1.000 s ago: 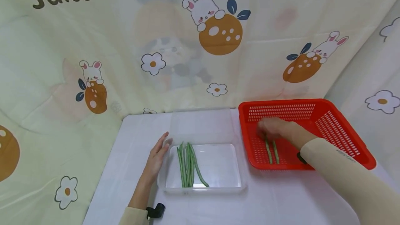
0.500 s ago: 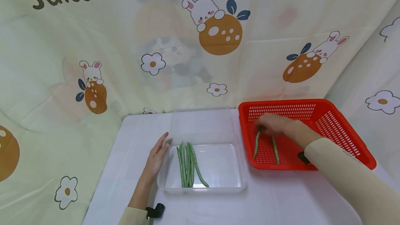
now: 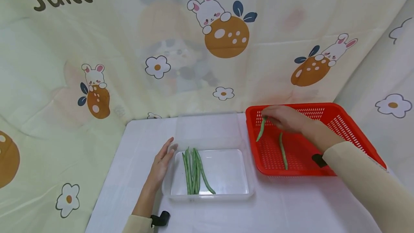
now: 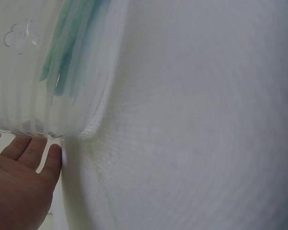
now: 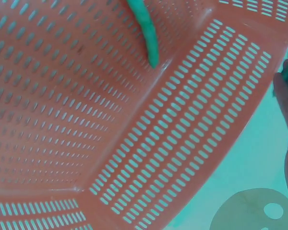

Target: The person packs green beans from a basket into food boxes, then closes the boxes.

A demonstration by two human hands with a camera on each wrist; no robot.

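Note:
My right hand [image 3: 286, 118] pinches a green bean [image 3: 261, 129] by its upper end, over the left part of the red basket [image 3: 291, 173]; the bean hangs down at a tilt. Another green bean [image 3: 283, 152] lies on the basket floor, also visible in the right wrist view, bean [image 5: 146, 36]. Several green beans [image 3: 193, 172] lie side by side at the left in a clear plastic container [image 3: 228, 172]. Against that container's left wall my left hand [image 3: 160, 166] rests with fingers extended; the left wrist view shows the fingertips [image 4: 53, 158] at the wall.
A clear lid [image 3: 208, 128] stands behind the container, near the patterned curtain [image 3: 181, 103]. The basket sits to the container's right, its raised slotted walls all round. White cloth [image 3: 220, 216] covers the table.
My right hand has picked up one of the two beans in the basket and raised it towards the back left. The left hand stays at the container.

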